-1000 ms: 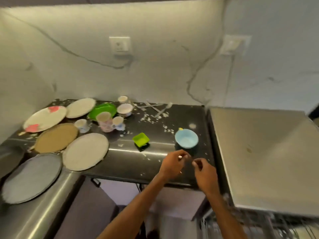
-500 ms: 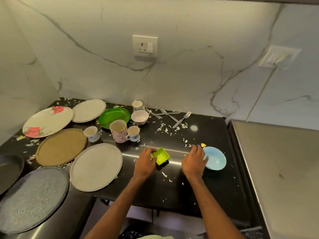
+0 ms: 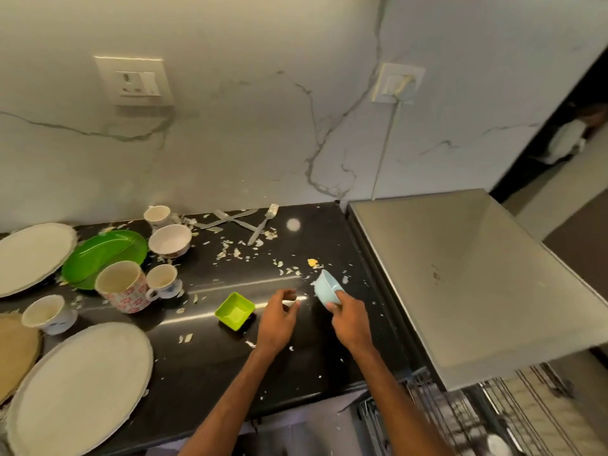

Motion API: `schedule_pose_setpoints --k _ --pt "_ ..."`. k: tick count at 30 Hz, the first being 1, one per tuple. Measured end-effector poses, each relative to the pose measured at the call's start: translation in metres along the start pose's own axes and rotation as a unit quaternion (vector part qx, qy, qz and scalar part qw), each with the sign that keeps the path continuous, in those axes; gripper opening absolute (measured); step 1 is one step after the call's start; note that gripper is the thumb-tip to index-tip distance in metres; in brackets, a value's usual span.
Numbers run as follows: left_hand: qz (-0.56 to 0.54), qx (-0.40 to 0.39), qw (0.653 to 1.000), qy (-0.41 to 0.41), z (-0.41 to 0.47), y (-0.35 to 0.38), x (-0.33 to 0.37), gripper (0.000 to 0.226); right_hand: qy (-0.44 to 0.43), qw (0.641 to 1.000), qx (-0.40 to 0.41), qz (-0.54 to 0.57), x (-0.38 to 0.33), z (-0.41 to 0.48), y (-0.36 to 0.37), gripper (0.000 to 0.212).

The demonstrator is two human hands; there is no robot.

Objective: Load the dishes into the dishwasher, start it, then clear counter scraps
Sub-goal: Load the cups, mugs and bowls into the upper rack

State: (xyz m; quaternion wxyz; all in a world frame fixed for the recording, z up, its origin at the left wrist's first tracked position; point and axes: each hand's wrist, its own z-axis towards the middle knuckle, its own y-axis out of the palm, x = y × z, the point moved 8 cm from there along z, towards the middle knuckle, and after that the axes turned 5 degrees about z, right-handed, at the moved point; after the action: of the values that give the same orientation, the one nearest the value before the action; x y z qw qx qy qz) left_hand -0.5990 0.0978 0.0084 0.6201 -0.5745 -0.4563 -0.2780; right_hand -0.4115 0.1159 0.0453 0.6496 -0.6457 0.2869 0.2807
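Observation:
My right hand (image 3: 349,320) grips a light blue bowl (image 3: 324,286) and holds it tipped on its side just above the black counter (image 3: 210,357). Left of it, my left hand (image 3: 279,320) has its fingers curled and appears to pinch a small white scrap (image 3: 290,303). A green square dish (image 3: 235,311) sits just left of that hand. White scraps (image 3: 230,251) and one yellow bit (image 3: 312,262) litter the counter. Further left stand a floral mug (image 3: 123,291), small cups (image 3: 163,281), a white bowl (image 3: 170,240), a green plate (image 3: 105,258) and white plates (image 3: 82,386).
Forks and a knife (image 3: 260,222) lie near the back wall. The dishwasher's grey top (image 3: 460,284) adjoins the counter on the right, with its wire rack (image 3: 460,419) pulled out below. A tan plate (image 3: 13,350) lies at the left edge.
My right hand has taken hold of the blue bowl and tipped it up. My left hand has left the green dish and moved right towards the bowl. The view shifted right.

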Motion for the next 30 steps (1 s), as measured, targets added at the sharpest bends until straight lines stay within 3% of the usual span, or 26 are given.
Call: schedule_pose_setpoints --k 3,5,7,9,11,13,15,18,24,27,30 --pt "-0.102 -0.061 0.992 -0.049 -0.004 0.036 0.022 0.025 0.056 0.971 0.039 0.231 0.016 -0.011 -0.028 0.009" --pt "-0.178 -0.124 0.972 -0.09 -0.011 0.064 0.036 0.034 0.109 0.909 0.039 0.402 0.036 -0.02 -0.039 0.012" --pt "-0.252 -0.196 0.938 -0.132 -0.019 0.095 0.049 0.045 0.15 0.831 0.056 0.532 0.059 -0.029 -0.05 0.032" --pt "-0.318 -0.257 0.898 -0.163 -0.032 0.124 0.065 0.05 0.176 0.773 0.081 0.604 0.079 -0.037 -0.068 0.052" --pt "-0.353 -0.278 0.877 -0.174 -0.044 0.151 0.087 0.048 0.181 0.75 0.107 0.627 0.101 -0.041 -0.092 0.057" --pt "-0.359 -0.281 0.874 -0.169 -0.053 0.177 0.107 0.044 0.186 0.766 0.137 0.6 0.13 -0.045 -0.115 0.052" --pt "-0.33 -0.294 0.884 -0.152 -0.061 0.21 0.13 0.045 0.17 0.816 0.17 0.525 0.162 -0.049 -0.15 0.049" --pt "-0.279 -0.326 0.893 -0.136 -0.077 0.262 0.163 0.045 0.13 0.886 0.183 0.405 0.195 -0.056 -0.205 0.06" --pt "-0.223 -0.392 0.886 -0.109 -0.123 0.368 0.218 0.046 0.083 0.969 0.125 0.197 0.253 -0.078 -0.281 0.094" --pt "-0.235 -0.431 0.862 -0.125 -0.15 0.423 0.234 0.047 0.095 0.981 0.144 0.085 0.284 -0.099 -0.31 0.107" --pt "-0.214 -0.486 0.837 -0.133 -0.177 0.468 0.248 0.072 0.136 0.974 0.177 0.036 0.322 -0.121 -0.338 0.108"
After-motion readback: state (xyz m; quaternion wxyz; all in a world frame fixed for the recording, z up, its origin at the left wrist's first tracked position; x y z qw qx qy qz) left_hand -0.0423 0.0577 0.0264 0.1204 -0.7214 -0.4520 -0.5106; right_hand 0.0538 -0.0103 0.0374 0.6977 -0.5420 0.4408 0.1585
